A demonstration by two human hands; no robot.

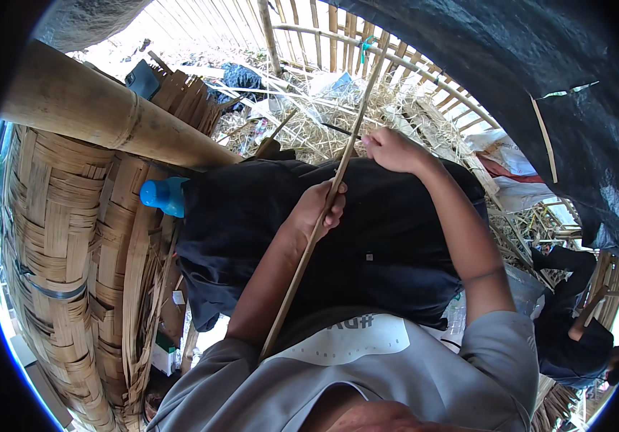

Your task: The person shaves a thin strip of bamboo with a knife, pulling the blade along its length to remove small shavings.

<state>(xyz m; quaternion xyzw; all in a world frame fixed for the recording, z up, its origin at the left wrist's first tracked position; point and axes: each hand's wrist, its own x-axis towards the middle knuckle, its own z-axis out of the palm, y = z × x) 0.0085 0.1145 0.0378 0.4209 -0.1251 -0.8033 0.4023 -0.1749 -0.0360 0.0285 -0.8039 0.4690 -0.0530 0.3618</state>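
Observation:
A long, thin bamboo strip (362,108) runs slantwise from my chest up toward the slatted fence. My left hand (322,209) is closed around its middle, above my lap in dark cloth. Beyond it, my right hand (394,150) is closed on a knife, whose narrow dark blade (336,129) points left and crosses the strip. Most of the knife's handle is hidden in my fist. The strip's lower end rests against my grey shirt.
Left of me are a thick bamboo pole (173,137) and a woven bamboo wall (57,237), with a blue plastic object (163,196) beside it. Straw and shavings (309,137) cover the ground ahead. Dark sheeting (511,65) hangs at right; another person (572,331) sits behind it.

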